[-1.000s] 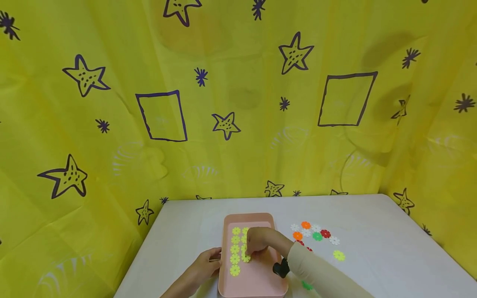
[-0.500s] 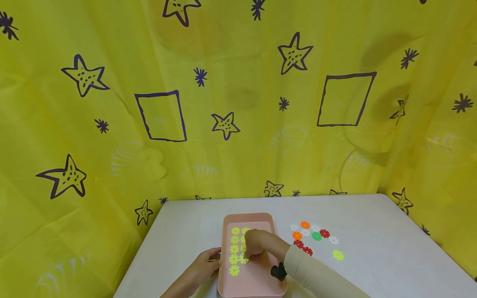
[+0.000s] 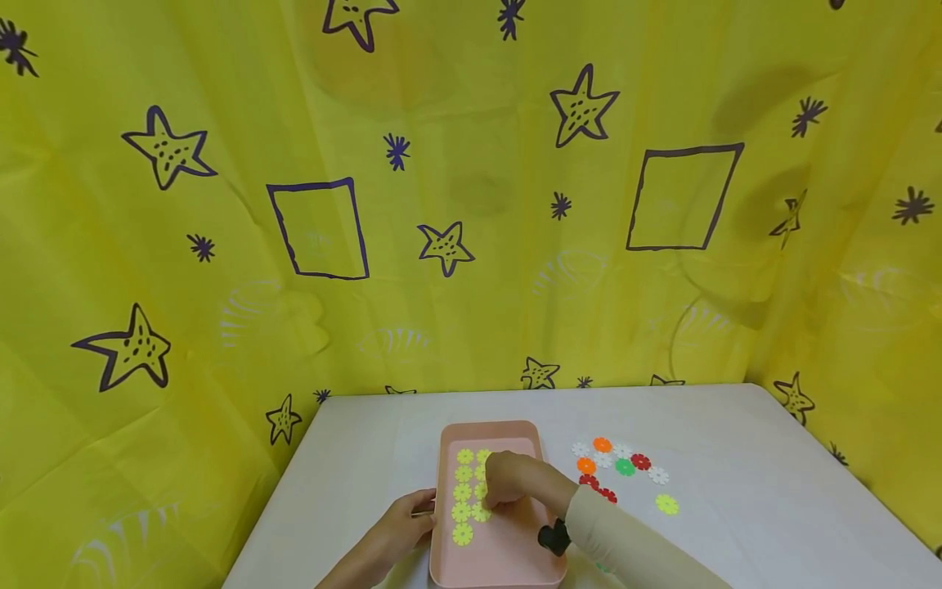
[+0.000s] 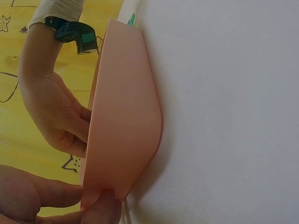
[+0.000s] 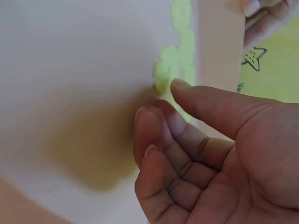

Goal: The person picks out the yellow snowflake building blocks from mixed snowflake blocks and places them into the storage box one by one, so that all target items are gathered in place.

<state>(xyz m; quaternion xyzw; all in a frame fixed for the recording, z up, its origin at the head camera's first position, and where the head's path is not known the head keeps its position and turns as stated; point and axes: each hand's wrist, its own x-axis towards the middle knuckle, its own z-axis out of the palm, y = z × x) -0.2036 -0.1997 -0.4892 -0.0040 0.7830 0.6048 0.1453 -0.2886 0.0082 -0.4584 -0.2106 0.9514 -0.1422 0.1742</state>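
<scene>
In the head view a pink tray [image 3: 515,564] holds flower-shaped plastic discs in two columns, such as a yellow disc [image 3: 462,535] at the near end of the left one. My right hand [image 3: 511,478] reaches into the tray. Its thumb and forefinger pinch the edge of a yellow disc [image 5: 166,65], beside the left column; the other fingers are curled. The hand hides part of the second column. My left hand [image 3: 405,523] holds the tray's left side, with fingertips at the rim and outer wall [image 4: 121,107] in the left wrist view.
Right of the tray lie loose flower discs: white, an orange disc [image 3: 603,445], a green disc [image 3: 625,467], red ones and a yellow disc [image 3: 666,505]. Another green piece shows partly under the right forearm. A yellow patterned curtain [image 3: 456,319] hangs behind the white table [image 3: 368,442].
The disc at my right fingertips has shifted slightly left and up, next to the left column. My right hand moved a little with it; my left hand and the tray stay put.
</scene>
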